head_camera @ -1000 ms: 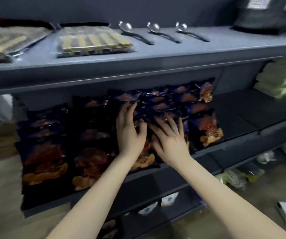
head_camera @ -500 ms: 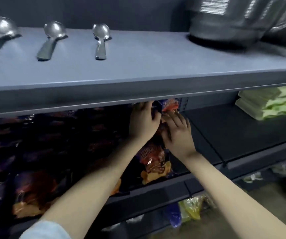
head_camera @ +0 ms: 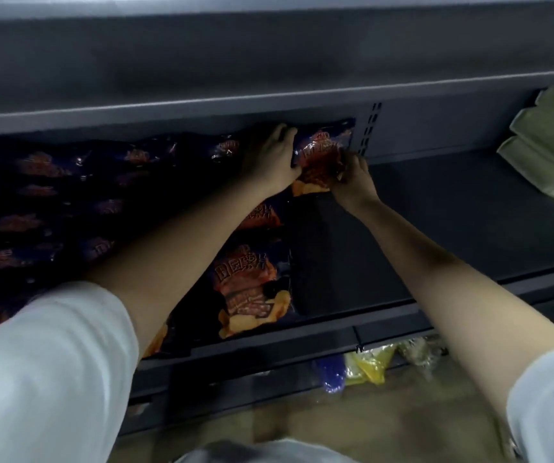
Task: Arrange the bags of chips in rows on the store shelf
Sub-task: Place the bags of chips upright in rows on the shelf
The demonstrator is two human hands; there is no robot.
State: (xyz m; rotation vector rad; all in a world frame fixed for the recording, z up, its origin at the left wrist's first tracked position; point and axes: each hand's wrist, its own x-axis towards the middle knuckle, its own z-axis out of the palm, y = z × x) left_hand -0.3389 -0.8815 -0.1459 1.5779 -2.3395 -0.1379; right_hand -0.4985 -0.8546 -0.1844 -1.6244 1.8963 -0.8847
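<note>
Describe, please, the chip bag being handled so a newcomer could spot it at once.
Find the dark shelf where blue chip bags lie in rows. Follow the rightmost row to the back, beside the slotted upright. That bag alone is gripped by the left hand and right hand.

A: Where are your hands going?
B: You are reaching deeper: your left hand (head_camera: 270, 162) and right hand (head_camera: 352, 182) are leaving the nearer bags (head_camera: 248, 289) and gripping the back bag (head_camera: 322, 155) of the right-hand row, one on each side.
A: And your view?
B: You are ducking under the upper shelf (head_camera: 268, 95); the spoons are dropping from sight and your sleeves (head_camera: 51, 362) are coming in.
</note>
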